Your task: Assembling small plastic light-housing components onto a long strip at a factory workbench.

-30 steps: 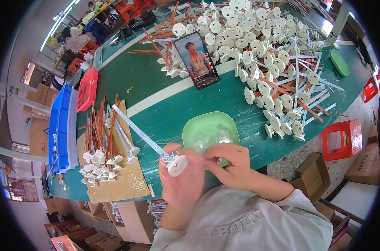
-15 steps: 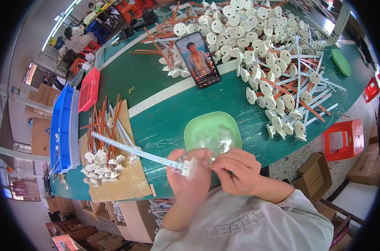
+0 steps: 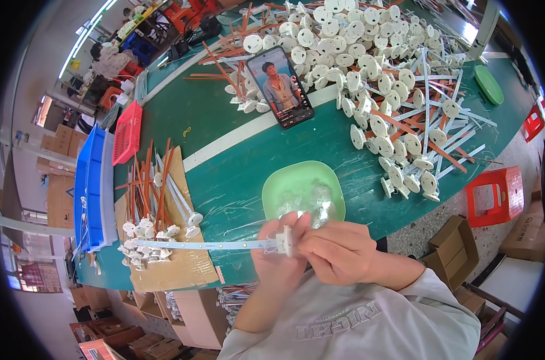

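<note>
My left hand (image 3: 277,267) is closed around a white round end cap (image 3: 286,242), its fingers partly blurred. From the cap a narrow LED strip (image 3: 215,245) with small yellow chips sticks out to the left, almost level. Thin white wires loop at the joint. My right hand (image 3: 340,253) is pinched against the cap's right face; whatever lies between its fingertips is hidden. Just beyond both hands a light green bowl (image 3: 275,187) holds a heap of small clear pieces (image 3: 322,201).
A phone (image 3: 280,90) playing video lies before a large pile of capped strips (image 3: 374,78). At left, more strips rest on cardboard (image 3: 194,264), near a blue bin (image 3: 91,192) and a red basket (image 3: 127,132). A red stool (image 3: 494,195) stands right of the table.
The LED strip has swung from slanting up-left to nearly level. The cap has shifted slightly right, and my right fingertips have come from beside it to touch its face.
</note>
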Motion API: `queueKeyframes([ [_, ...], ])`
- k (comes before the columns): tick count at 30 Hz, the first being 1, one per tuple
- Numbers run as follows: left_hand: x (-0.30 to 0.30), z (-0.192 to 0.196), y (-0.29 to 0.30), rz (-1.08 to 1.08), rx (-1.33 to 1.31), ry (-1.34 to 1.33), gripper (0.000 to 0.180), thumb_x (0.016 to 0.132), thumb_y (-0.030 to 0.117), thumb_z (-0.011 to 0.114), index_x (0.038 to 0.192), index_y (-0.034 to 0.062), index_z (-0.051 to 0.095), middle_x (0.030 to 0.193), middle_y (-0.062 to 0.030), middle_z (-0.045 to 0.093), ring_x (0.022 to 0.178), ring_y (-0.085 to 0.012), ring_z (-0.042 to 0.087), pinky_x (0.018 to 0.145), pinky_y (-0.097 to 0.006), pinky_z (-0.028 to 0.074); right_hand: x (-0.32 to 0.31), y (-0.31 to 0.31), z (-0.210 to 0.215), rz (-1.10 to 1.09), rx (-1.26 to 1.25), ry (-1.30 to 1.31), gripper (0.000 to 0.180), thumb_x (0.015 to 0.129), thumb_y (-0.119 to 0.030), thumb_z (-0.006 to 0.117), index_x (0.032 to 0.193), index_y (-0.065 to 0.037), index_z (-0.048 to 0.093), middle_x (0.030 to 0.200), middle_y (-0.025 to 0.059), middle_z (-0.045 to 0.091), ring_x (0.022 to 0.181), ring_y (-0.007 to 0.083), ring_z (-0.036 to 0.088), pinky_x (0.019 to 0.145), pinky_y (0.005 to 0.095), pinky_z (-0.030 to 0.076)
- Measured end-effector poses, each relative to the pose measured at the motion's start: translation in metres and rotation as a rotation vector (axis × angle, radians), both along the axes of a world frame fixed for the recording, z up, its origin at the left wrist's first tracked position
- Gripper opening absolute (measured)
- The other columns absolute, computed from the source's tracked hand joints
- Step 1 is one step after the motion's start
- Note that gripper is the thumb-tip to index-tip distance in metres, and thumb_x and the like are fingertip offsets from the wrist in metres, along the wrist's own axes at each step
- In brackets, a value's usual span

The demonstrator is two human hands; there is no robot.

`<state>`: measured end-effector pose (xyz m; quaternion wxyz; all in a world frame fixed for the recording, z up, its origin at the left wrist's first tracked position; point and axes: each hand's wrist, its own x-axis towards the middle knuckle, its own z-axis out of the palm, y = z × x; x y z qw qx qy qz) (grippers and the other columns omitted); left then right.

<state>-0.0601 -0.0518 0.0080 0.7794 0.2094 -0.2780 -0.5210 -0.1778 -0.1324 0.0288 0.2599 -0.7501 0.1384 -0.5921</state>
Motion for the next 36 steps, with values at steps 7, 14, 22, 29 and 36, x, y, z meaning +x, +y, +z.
queueKeyframes([
  [7,-0.003,-0.009,0.001,-0.054,-0.069,-0.028,0.063,0.085,0.009,0.079,0.138,-0.0028,0.047,0.143,-0.0203,0.052,0.135,-0.034,0.049,0.11,-0.048,0.046,-0.002,0.004,-0.001,-0.02,-0.035,-0.027,0.024,0.066,0.011,0.065,0.088,0.002,0.067,0.079,0.0121,0.069,0.055,0.0231,0.061,0.05,0.0293,0.05],
  [14,-0.002,-0.013,0.004,-0.065,-0.039,-0.056,0.06,0.088,0.011,0.077,0.138,-0.0029,0.047,0.144,-0.0209,0.05,0.137,-0.0346,0.047,0.111,-0.048,0.045,-0.003,0.005,-0.006,0.051,0.054,-0.012,0.022,0.065,0.012,0.064,0.085,0.003,0.066,0.077,0.0129,0.067,0.053,0.0228,0.06,0.048,0.0291,0.048],
  [22,-0.001,-0.019,0.008,-0.054,-0.027,-0.071,0.053,0.087,0.009,0.077,0.133,-0.0004,0.053,0.144,-0.021,0.05,0.136,-0.0377,0.047,0.112,-0.052,0.042,-0.003,0.007,-0.011,0.047,0.04,0.025,0.019,0.071,0.01,0.063,0.088,0.004,0.066,0.082,0.0137,0.067,0.059,0.0229,0.064,0.051,0.0291,0.052],
  [29,0.01,-0.014,0.007,-0.095,-0.074,-0.126,0.057,0.086,0.009,0.078,0.136,0.0054,0.05,0.144,-0.0224,0.05,0.139,-0.0391,0.043,0.114,-0.05,0.04,0.001,0.001,-0.012,0.117,0.024,-0.086,0.026,0.062,0.01,0.066,0.087,0.002,0.067,0.08,0.0122,0.069,0.057,0.0241,0.062,0.05,0.0297,0.05],
  [36,0.009,-0.017,0.01,-0.079,-0.073,-0.211,0.058,0.086,0.011,0.078,0.136,0.0052,0.05,0.143,-0.0216,0.051,0.141,-0.0408,0.04,0.116,-0.053,0.035,0.0,-0.001,-0.012,0.221,0.087,-0.045,0.02,0.066,0.007,0.07,0.085,0.0,0.07,0.08,0.0106,0.07,0.059,0.0222,0.064,0.053,0.0294,0.053],
])
